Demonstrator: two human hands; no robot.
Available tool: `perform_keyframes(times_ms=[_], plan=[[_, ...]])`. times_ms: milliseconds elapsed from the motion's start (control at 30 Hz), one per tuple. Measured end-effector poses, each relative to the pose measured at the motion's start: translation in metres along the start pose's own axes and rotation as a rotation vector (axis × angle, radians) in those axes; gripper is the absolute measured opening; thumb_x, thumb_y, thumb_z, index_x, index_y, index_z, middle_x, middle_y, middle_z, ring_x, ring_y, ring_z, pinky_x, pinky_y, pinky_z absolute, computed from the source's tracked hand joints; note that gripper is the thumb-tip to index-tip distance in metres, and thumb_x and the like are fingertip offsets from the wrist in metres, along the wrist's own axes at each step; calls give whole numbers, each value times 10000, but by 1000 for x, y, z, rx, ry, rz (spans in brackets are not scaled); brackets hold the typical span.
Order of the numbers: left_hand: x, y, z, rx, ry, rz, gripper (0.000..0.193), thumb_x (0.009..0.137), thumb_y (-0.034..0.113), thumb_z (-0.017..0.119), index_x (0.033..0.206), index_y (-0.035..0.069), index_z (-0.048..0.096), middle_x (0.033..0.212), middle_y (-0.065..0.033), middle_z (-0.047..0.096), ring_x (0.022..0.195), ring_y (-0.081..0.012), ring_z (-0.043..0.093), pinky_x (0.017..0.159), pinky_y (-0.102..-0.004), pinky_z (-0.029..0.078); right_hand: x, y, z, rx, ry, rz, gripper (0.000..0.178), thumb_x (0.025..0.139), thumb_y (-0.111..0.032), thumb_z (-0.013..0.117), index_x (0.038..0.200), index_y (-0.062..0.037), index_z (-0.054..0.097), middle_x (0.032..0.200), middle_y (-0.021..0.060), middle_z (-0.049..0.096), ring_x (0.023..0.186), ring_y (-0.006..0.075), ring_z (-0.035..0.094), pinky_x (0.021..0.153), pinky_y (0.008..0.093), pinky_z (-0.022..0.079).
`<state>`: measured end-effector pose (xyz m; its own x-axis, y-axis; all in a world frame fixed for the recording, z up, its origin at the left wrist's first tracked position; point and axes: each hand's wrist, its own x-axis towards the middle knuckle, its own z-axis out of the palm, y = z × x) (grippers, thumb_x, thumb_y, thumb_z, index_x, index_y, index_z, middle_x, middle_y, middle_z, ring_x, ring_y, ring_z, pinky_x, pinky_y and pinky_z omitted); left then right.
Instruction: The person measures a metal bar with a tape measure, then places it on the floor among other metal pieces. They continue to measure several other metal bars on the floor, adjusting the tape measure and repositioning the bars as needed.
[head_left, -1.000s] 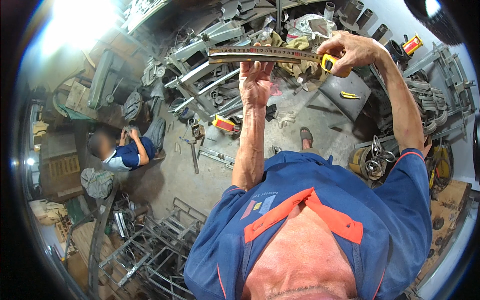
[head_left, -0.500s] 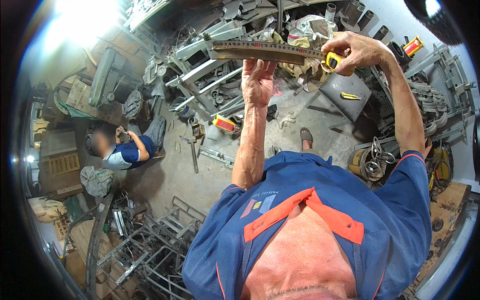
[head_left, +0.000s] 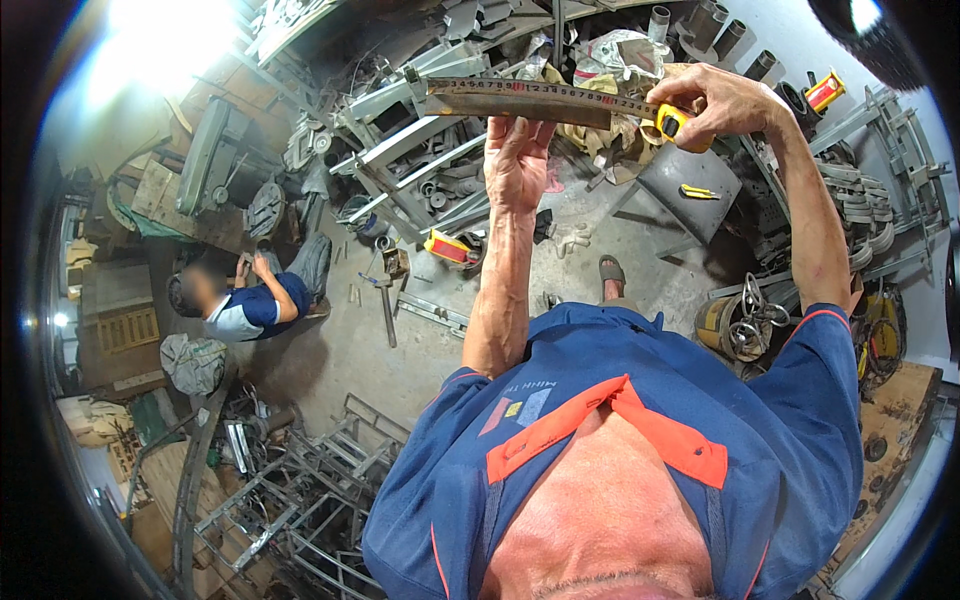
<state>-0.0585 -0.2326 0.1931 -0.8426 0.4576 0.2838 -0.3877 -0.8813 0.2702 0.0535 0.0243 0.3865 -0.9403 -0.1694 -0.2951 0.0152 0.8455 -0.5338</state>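
Note:
A brownish, rusty piece of metal bar (head_left: 520, 106) is held up crosswise ahead of me. My left hand (head_left: 517, 168) grips it from below near its middle, with the fingers partly hidden behind it. Along the bar's upper edge runs an extended tape blade (head_left: 560, 93), reaching past its right end. The yellow tape measure (head_left: 671, 122) that it comes out of is in my right hand (head_left: 728, 105), the fingers curled round the case. Below this hand, a yellow utility knife (head_left: 699, 192) lies on a dark metal stool (head_left: 690, 190).
Steel frames (head_left: 400, 150) and scrap crowd the area ahead. A hammer (head_left: 387, 310) and a red-yellow box (head_left: 452, 248) are on the floor. A co-worker (head_left: 255, 300) is low down at left. Welded metal frames (head_left: 300, 480) stand at lower left, a bucket (head_left: 730, 328) at right.
The bar has tilted a little, showing more of its rusty face. My right hand and the tape measure have shifted slightly right. The co-worker's hands have moved.

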Motion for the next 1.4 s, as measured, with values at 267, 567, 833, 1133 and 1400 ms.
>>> perform_keyframes(times_ms=[267, 567, 833, 1133, 1400], plan=[[1, 3, -1, -5, -3, 11, 373, 931, -24, 682, 1260, 149, 649, 1307, -98, 672, 1247, -273, 638, 1085, -484, 533, -10, 12, 3, 36, 65, -25, 607, 661, -248, 819, 1192, 25, 709, 930, 64, 695, 807, 145, 625, 727, 295, 524], [1, 5, 0, -15, 26, 0, 343, 934, -28, 681, 1231, 143, 654, 1282, -93, 687, 1227, -270, 651, 1072, -474, 546, -10, 6, 4, 9, 48, 14, 612, 660, -238, 822, 1206, 15, 710, 982, 84, 709, 859, 164, 647, 794, 298, 541], [1, 6, 3, -18, 18, 18, 337, 938, -29, 674, 1229, 141, 655, 1279, -94, 689, 1207, -268, 664, 1058, -465, 558, -9, 5, 6, 35, 82, -12, 601, 662, -220, 823, 1205, 13, 711, 947, 53, 693, 822, 139, 617, 762, 298, 521], [1, 5, -1, -14, 20, 20, 317, 945, -18, 672, 1226, 127, 652, 1277, -99, 689, 1204, -273, 664, 1058, -471, 556, -10, 7, 7, -31, 119, -56, 601, 658, -231, 822, 1199, 7, 712, 908, 48, 686, 791, 140, 615, 733, 297, 521], [0, 5, 0, -12, 21, 8, 327, 940, -15, 683, 1230, 131, 652, 1292, -98, 681, 1219, -271, 655, 1069, -472, 545, -13, 1, 6, -12, 111, -12, 584, 668, -228, 781, 1195, 11, 708, 868, 38, 644, 771, 130, 573, 705, 304, 489]])
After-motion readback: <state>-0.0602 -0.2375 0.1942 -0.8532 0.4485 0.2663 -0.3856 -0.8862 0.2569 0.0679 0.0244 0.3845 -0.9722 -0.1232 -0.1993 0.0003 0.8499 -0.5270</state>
